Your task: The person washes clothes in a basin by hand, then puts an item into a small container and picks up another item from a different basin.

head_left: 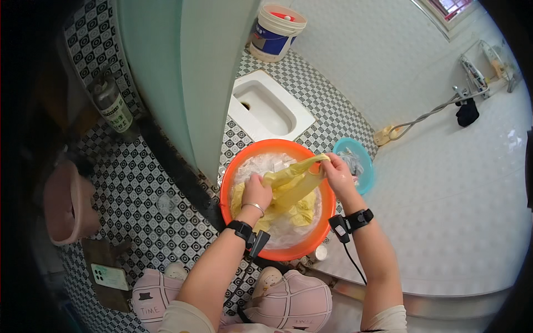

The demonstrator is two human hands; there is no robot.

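Observation:
A wet yellow garment (297,191) stretches between my two hands over an orange basin (230,166). My right hand (337,171) pinches one raised end of it above the basin's right rim. Closed around another part, my left hand (257,192) is lower, over the left half of the basin. The rest of the yellow cloth lies in whitish, sudsy water (266,161). What exact kind of garment it is cannot be made out.
A turquoise basin (369,180) with cloths stands right of the orange one. Beyond lie a squat toilet (266,105) and a white bucket (277,33). At left are a pink tub (64,205), a phone (109,276) on a stool and a bottle (114,108). A green door (208,72) stands near.

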